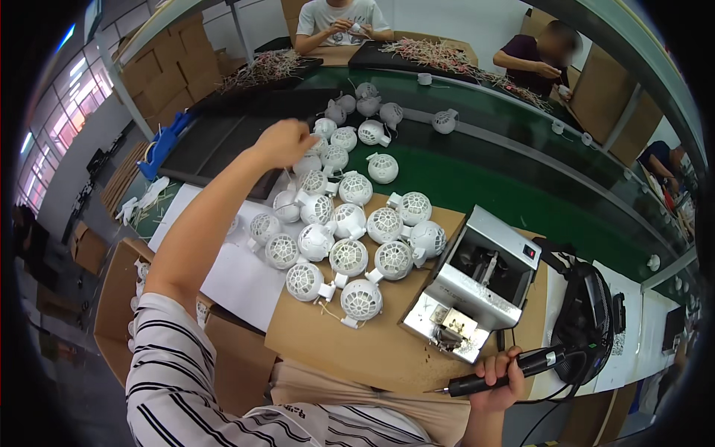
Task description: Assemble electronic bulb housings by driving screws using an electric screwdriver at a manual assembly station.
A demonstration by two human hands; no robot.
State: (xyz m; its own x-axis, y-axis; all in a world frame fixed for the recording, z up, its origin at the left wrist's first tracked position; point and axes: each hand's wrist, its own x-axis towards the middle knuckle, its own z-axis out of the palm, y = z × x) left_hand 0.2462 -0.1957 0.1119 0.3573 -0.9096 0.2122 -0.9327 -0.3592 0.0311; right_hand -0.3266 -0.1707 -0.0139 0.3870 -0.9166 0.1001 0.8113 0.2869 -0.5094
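Observation:
My right hand (497, 381) is wrapped round a black electric screwdriver (538, 361) at the table's front edge, its thin bit pointing left. Beside it stands a silver screw feeder (488, 216) with an open top and a red-lit switch. My left arm stretches forward over the pile, and my left hand (287, 143), slightly blurred, is curled with its fingertips partly hidden. White round cage-like housings lie under and beside that hand, the nearest being a white ball (325, 128); whether it grips one is hidden. Several more white balls (348, 257) with small side stubs crowd the brown board.
A green conveyor belt (462, 160) runs beyond the board (305, 328), carrying a few loose balls. A blue tape dispenser (160, 149) stands far left, a cardboard box (112, 313) near left. A black fan-like device (585, 320) and cables sit at right. Co-workers sit across.

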